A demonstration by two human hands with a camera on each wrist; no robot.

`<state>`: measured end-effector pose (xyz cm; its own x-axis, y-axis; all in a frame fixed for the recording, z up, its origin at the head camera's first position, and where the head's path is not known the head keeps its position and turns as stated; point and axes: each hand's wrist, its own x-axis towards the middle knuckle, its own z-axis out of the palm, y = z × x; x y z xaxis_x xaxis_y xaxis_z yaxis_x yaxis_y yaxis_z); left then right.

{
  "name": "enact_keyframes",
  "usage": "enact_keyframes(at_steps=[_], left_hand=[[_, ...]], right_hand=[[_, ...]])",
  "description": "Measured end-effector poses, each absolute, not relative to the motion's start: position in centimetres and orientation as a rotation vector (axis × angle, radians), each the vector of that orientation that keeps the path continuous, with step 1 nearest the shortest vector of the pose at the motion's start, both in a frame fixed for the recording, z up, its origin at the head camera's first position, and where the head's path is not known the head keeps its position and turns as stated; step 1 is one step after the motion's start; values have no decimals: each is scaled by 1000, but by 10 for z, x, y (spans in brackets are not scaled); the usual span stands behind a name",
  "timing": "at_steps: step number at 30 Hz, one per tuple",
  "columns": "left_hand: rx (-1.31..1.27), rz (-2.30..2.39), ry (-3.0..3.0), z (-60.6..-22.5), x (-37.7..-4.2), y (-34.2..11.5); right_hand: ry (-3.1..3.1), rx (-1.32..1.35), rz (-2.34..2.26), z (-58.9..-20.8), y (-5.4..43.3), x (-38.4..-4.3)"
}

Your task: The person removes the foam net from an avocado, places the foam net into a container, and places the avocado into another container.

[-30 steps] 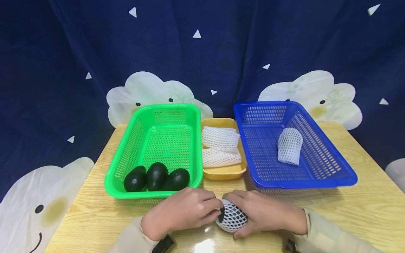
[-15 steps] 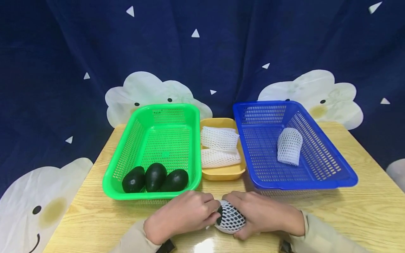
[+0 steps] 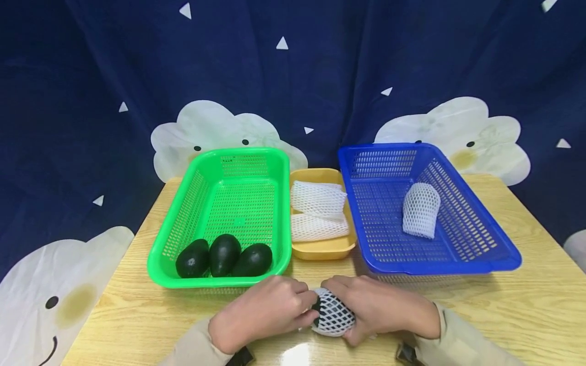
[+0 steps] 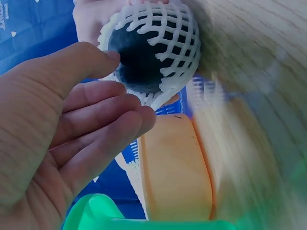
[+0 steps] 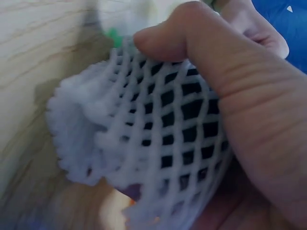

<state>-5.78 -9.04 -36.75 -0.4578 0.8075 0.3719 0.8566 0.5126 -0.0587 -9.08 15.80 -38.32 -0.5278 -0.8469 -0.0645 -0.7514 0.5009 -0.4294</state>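
Observation:
A dark avocado [image 4: 139,62] sits partly inside a white foam net [image 3: 336,314] close over the table's front. Its bare end faces my left hand [image 3: 270,310], whose curled fingers meet it at the net's open rim. In the left wrist view, the thumb lies against the dark skin and the fingertips are at the rim. From the other side, my right hand [image 3: 380,307] grips the netted fruit, thumb below and fingers over the top. The right wrist view shows loose net [image 5: 76,129] bunched beyond the fruit.
A green basket [image 3: 171,223] with several avocados [image 3: 224,255] stands behind on the left. Beside it, a yellow tray [image 3: 322,249] holds folded foam nets [image 3: 318,201]. The blue basket [image 3: 426,267] at the right holds a net-covered piece [image 3: 421,209].
Both hands keep their hold on the avocado and net. The right thumb has shifted slightly to the right along the net's underside; the baskets and tray stay put.

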Motion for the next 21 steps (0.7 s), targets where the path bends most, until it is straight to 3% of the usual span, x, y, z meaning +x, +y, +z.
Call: enact_keyframes(at_steps=[21], left_hand=[[-1313, -220, -2493, -374, -53, -78]], right_hand=[[2403, -1205, -437, -381, 160, -95]])
